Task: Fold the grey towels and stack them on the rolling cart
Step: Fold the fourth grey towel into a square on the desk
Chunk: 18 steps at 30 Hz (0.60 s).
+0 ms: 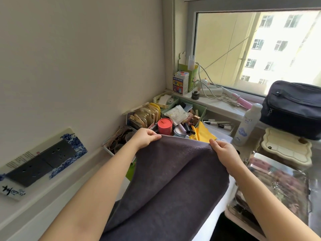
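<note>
A dark grey towel (166, 185) hangs spread out in front of me, held up by its top edge. My left hand (145, 137) pinches the top left corner. My right hand (223, 149) pinches the top right corner, about a towel's width away. The cloth drapes down toward me with a soft fold running down its middle and hides what lies under it. The rolling cart cannot be made out behind the towel.
Behind the towel stand organisers full of cosmetics, a red tin (165, 126) and a yellow cloth (202, 133). A white bottle (246, 124), a dark bag (293, 108), a cream box (286, 146) and a shiny tray (276, 185) are at right. The wall with sockets (41, 161) is at left.
</note>
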Tool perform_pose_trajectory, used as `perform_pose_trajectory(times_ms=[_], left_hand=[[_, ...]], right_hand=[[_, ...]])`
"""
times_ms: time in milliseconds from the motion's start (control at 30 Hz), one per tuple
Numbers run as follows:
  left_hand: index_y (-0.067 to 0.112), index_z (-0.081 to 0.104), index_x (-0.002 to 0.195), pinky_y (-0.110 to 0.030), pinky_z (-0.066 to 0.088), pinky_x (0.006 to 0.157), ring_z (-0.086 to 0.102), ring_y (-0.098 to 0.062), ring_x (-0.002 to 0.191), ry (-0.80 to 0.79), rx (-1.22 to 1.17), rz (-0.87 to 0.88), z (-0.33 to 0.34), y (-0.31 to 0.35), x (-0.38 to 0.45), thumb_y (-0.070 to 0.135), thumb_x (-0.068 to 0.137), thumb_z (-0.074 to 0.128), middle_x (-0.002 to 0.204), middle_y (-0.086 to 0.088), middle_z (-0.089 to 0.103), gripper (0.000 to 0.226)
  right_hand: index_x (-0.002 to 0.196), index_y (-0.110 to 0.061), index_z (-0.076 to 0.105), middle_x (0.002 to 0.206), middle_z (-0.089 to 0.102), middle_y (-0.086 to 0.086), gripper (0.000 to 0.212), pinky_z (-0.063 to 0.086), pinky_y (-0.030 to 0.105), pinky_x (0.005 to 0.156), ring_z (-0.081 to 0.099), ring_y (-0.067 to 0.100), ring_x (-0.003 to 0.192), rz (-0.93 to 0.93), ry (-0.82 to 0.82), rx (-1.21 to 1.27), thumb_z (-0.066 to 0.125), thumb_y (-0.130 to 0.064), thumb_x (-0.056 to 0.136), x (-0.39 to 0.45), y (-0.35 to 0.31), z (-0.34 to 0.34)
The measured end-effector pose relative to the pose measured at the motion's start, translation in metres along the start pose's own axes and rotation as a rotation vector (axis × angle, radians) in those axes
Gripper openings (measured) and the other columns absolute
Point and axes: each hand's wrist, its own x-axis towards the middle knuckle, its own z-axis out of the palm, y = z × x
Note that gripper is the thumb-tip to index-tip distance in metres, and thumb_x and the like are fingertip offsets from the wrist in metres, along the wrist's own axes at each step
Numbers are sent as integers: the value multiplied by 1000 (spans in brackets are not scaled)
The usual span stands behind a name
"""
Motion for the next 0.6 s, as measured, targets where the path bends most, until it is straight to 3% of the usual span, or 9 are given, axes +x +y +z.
perform_pose_trajectory(times_ms=[200, 300, 467, 600], left_hand=[[21, 75, 95, -31, 48, 85, 62, -17, 95, 259, 212, 210, -21, 46, 19, 37, 83, 69, 100, 3, 72, 21], [22, 76, 96, -29, 48, 81, 62, -17, 95, 351, 217, 251, -26, 68, 23, 35, 83, 69, 99, 3, 72, 19], [16, 75, 95, -23, 41, 77, 59, -14, 91, 314, -29, 199, -27, 60, 18, 33, 85, 69, 96, 2, 69, 21], [18, 68, 80, -16, 41, 60, 52, -9, 71, 304, -321, 113, -33, 30, -7, 28, 87, 67, 72, 8, 60, 12]], right_hand=[[90, -3, 70, 82, 65, 14, 44, 41, 30, 65, 60, 32, 82, -69, -21, 4, 44, -37, 98, -1, -6, 0], [87, -11, 71, 85, 69, 16, 42, 44, 31, 66, 61, 24, 72, -64, -21, 88, 46, -43, 96, -1, -11, -3], [86, -9, 69, 81, 68, 17, 45, 45, 33, 66, 60, 22, 70, -25, -87, 197, 52, -51, 90, -7, -21, -5], [86, -10, 70, 77, 67, 17, 40, 49, 32, 64, 62, 22, 67, -14, -193, 287, 53, -46, 91, -27, -35, 12]])
